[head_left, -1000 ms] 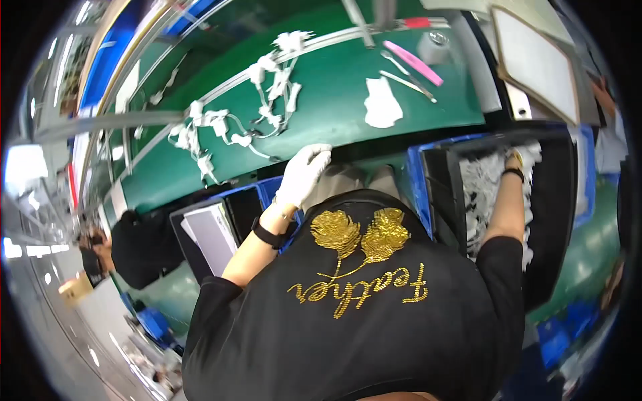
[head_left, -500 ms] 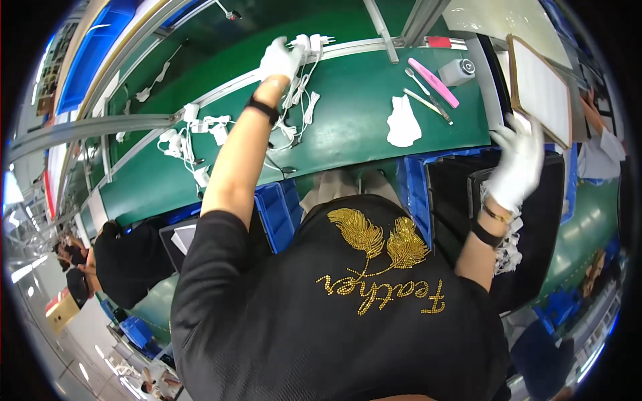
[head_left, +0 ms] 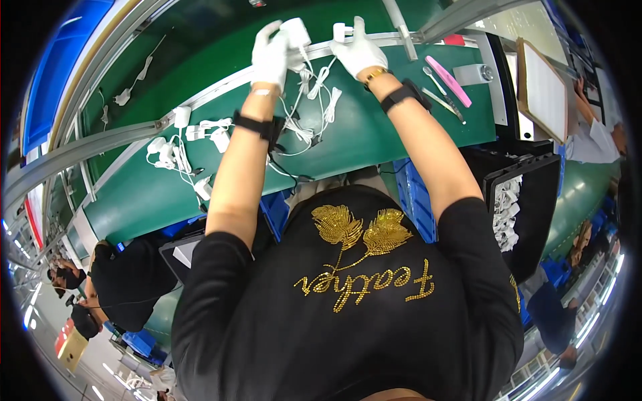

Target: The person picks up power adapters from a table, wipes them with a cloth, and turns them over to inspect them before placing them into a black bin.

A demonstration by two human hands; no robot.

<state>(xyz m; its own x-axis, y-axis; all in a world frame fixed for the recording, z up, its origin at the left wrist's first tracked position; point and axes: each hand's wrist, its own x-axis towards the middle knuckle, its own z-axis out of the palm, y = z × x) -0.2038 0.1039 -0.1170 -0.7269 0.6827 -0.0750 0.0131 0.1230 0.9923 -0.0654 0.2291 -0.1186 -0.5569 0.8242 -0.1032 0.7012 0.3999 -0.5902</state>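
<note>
White-gloved left hand (head_left: 269,59) grasping a white, block-shaped plastic adapter (head_left: 295,31), upper centre of the frame.
The adapter lies just right of that grip's raised finger, its long axis running roughly top to bottom with the lower end leaning right; a thin white cable (head_left: 309,62) drops from it toward the green bench (head_left: 374,134). The left hand is the nearer one. Across a narrow gap to the right, the white-gloved right hand (head_left: 358,50) has its fingers about a smaller white plastic plug (head_left: 342,31), which sits at their upper left; whether this grip is pressed closed or loose I cannot tell. Both hands lie over the pale metal rail (head_left: 224,84), which slants up from centre left toward the upper right.
</note>
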